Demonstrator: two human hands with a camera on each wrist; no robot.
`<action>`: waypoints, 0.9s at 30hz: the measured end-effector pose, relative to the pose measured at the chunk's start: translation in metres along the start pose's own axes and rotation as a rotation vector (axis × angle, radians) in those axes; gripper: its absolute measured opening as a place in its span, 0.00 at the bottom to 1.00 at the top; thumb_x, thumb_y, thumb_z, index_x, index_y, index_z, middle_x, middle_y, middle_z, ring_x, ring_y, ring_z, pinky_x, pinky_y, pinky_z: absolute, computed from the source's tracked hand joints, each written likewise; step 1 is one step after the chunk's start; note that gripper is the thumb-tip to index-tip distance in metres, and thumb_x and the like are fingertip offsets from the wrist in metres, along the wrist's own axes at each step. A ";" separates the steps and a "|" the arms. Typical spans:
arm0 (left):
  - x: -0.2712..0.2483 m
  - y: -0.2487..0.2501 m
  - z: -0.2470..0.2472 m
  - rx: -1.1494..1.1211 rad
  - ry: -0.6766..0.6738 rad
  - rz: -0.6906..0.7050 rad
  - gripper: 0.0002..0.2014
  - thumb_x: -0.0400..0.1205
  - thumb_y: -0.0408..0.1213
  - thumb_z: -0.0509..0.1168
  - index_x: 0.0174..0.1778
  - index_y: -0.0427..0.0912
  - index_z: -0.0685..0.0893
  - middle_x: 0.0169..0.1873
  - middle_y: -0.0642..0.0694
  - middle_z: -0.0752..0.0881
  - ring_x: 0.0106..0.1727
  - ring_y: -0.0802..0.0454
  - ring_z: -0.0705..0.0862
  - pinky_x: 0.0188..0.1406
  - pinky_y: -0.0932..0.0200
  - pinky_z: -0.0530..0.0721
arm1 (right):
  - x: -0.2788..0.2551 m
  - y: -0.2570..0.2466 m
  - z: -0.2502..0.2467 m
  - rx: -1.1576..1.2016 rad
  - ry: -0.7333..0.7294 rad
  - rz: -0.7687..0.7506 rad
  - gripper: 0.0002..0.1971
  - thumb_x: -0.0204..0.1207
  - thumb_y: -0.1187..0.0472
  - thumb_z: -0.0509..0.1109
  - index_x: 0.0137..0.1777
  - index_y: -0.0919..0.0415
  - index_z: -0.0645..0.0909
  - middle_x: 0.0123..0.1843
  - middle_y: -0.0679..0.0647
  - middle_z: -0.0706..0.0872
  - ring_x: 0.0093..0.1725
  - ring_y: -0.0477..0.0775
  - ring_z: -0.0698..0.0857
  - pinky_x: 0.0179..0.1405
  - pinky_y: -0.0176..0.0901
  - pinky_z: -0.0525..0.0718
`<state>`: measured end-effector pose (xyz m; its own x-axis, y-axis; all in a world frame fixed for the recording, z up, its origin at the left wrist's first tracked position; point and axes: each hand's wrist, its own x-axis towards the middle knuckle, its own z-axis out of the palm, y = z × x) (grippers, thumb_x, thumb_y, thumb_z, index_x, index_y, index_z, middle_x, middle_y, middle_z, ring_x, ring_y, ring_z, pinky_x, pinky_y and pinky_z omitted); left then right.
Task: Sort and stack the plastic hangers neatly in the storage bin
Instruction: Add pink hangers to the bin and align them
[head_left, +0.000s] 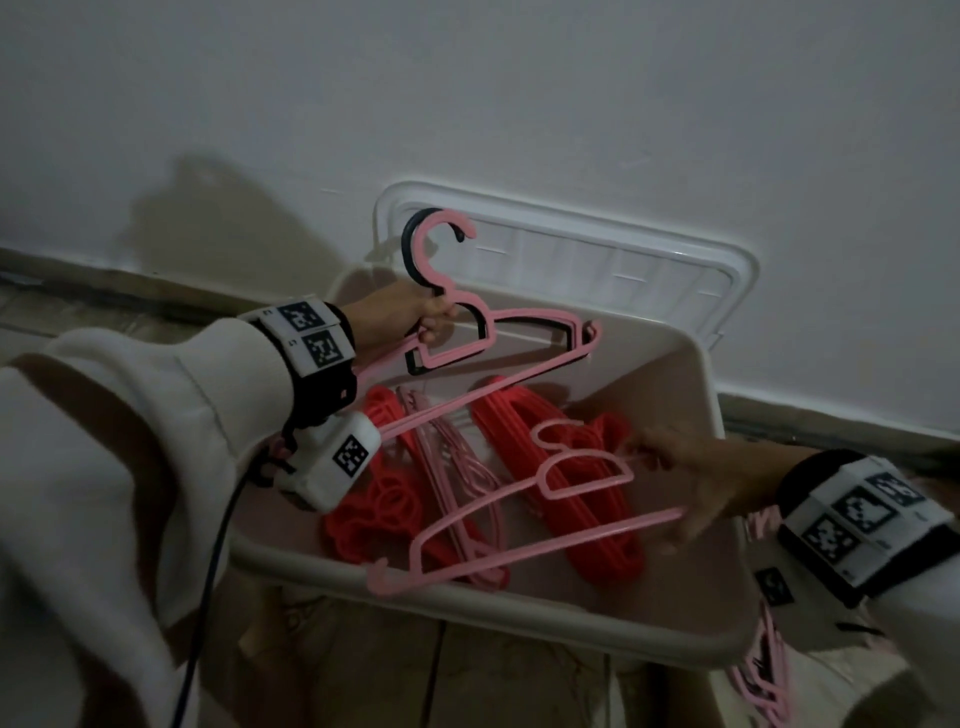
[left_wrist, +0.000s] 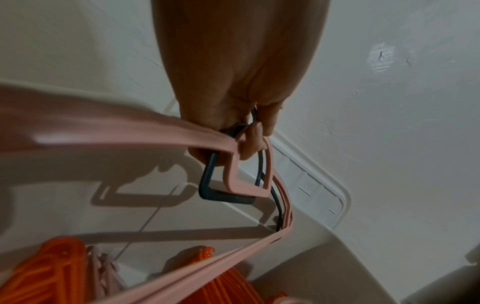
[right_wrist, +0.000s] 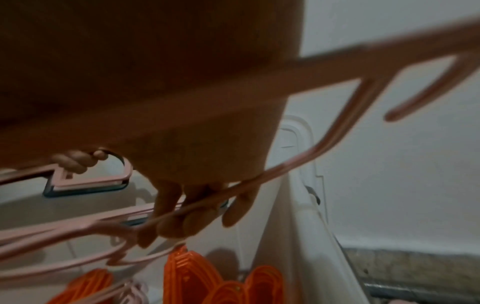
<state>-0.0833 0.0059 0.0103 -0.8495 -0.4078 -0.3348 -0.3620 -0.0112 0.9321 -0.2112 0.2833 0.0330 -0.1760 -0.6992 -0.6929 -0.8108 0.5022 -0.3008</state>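
My left hand (head_left: 431, 317) grips a bundle of pink and dark hangers (head_left: 530, 315) by the necks, hooks up, above the far left of the beige storage bin (head_left: 519, 608). The left wrist view shows the fingers (left_wrist: 249, 144) curled round the pink hanger (left_wrist: 233, 183) and a dark one (left_wrist: 207, 181). My right hand (head_left: 670, 488) holds a single pink hanger (head_left: 519, 551) by one shoulder, tilted over the bin's near right side. Its fingers (right_wrist: 182, 216) wrap the thin pink arm (right_wrist: 324, 144). Red-orange hangers (head_left: 514, 415) lie in two stacks on the bin floor, with pink hangers (head_left: 457, 467) between them.
The bin's white lid (head_left: 571, 260) leans on the wall behind it. More pink hangers (head_left: 763, 670) lie on the floor beside the bin's right end. A black cable (head_left: 208, 571) hangs from my left wrist. The room is dim.
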 end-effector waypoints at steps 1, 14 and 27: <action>0.000 0.000 0.000 0.014 -0.003 -0.004 0.15 0.87 0.28 0.50 0.36 0.36 0.75 0.24 0.47 0.63 0.15 0.64 0.66 0.19 0.73 0.68 | -0.001 0.000 0.000 0.034 0.009 -0.006 0.42 0.57 0.47 0.83 0.69 0.50 0.66 0.65 0.43 0.68 0.64 0.44 0.67 0.69 0.36 0.65; -0.017 0.001 0.014 0.183 -0.240 -0.108 0.21 0.87 0.33 0.53 0.25 0.42 0.73 0.26 0.45 0.69 0.26 0.56 0.70 0.36 0.64 0.72 | 0.051 -0.024 -0.002 -0.555 0.623 -0.018 0.53 0.35 0.39 0.82 0.62 0.67 0.77 0.54 0.64 0.83 0.48 0.64 0.84 0.41 0.56 0.82; -0.020 0.001 0.005 -0.308 -0.194 -0.190 0.14 0.80 0.30 0.46 0.38 0.34 0.76 0.31 0.40 0.79 0.31 0.49 0.80 0.34 0.59 0.83 | 0.133 -0.065 -0.005 -0.467 0.802 0.027 0.56 0.31 0.49 0.85 0.64 0.59 0.67 0.43 0.58 0.83 0.38 0.60 0.84 0.36 0.44 0.82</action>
<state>-0.0690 0.0188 0.0169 -0.8460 -0.1923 -0.4973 -0.4126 -0.3547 0.8390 -0.1843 0.1553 -0.0365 -0.3909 -0.9203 0.0168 -0.9125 0.3898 0.1238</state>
